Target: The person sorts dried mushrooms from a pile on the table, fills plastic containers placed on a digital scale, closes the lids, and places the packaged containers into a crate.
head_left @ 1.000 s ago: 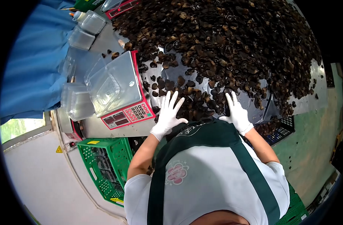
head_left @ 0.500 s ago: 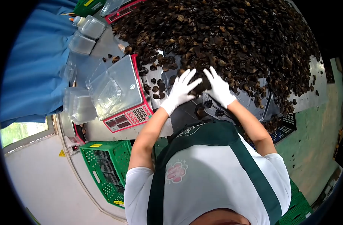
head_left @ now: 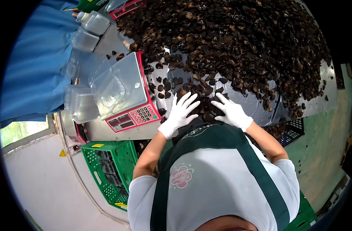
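Dark fungus pieces (head_left: 230, 42) heap toward the tabletop's (head_left: 145, 133) far edge, with looser ones near its front edge. Both hands have just drawn back from the heap toward that front edge, which seems to gather a small batch between them. Left hand (head_left: 180, 115) and right hand (head_left: 234, 114) have fingers spread apart, touching pieces, clamped on 0.

White gloves on both: left hand (head_left: 180, 116), right hand (head_left: 233, 113). Fingers spread, palms down, at loose wood-ear mushrooms (head_left: 202, 91) near the tabletop (head_left: 149, 131) edge. Large mushroom heap (head_left: 237, 46) beyond. Red digital scale (head_left: 136, 116) left of left hand, clear plastic clamshell (head_left: 113, 94) on its pan. Green perforated crate (head_left: 125, 158) lower left.
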{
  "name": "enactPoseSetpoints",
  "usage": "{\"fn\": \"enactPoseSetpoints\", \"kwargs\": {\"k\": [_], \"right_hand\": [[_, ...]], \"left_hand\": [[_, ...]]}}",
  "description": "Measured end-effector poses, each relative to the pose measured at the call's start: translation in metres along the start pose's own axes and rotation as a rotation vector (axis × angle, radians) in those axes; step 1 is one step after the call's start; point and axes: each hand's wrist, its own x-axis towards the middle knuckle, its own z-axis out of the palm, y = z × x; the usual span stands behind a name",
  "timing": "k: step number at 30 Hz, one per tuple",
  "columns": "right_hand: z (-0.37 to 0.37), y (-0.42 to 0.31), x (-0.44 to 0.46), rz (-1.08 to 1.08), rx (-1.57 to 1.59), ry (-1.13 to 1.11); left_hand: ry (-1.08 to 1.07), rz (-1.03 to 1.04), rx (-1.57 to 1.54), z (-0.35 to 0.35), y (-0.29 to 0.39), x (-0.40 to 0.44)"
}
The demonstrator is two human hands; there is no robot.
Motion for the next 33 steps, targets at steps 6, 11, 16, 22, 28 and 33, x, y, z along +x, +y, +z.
{"fn": "enactPoseSetpoints", "kwargs": {"k": [6,11,16,22,28,33], "right_hand": [[-0.031,0.019,-0.028,0.149,0.061,0.069],[-0.02,0.018,-0.033,0.286,-0.055,-0.037],[0.008,0.026,-0.018,0.212,0.092,0.077],[0.02,0.006,0.013,0.104,0.219,0.102],[0.034,0.008,0.021,-0.036,0.302,0.176],[0.01,0.003,0.015,0.234,0.509,-0.168]], "left_hand": [[0.128,-0.088,-0.095,-0.014,-0.005,-0.015],[0.086,-0.383,-0.068,-0.012,-0.006,-0.016],[-0.001,-0.234,-0.106,0.007,0.005,-0.015],[0.097,-0.057,-0.079,0.017,0.016,0.002],[0.098,0.185,0.036,0.015,0.019,0.032],[-0.106,0.291,0.134,0.0,0.025,0.046]]}}
